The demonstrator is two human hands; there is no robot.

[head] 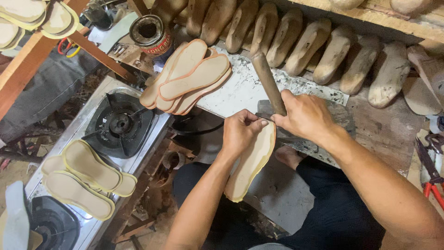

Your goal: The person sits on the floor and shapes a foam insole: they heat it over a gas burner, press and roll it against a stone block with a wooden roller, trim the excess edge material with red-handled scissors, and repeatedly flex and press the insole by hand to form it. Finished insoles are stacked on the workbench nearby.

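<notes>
Here, red-labelled round tin beside stacked insoles

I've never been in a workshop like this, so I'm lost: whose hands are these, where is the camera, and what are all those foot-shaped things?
The one picture comes from a camera worn on a person's head, looking down at their own two bare hands. The left hand holds a flat tan shoe sole with a yellow rim. The right hand grips a dark wooden tool handle at the sole's top edge. On the bench lies a stack of soles, and behind it a row of wooden foot forms. To the left, more soles rest on a gas stove. Red-handled pliers lie at the right.
</notes>
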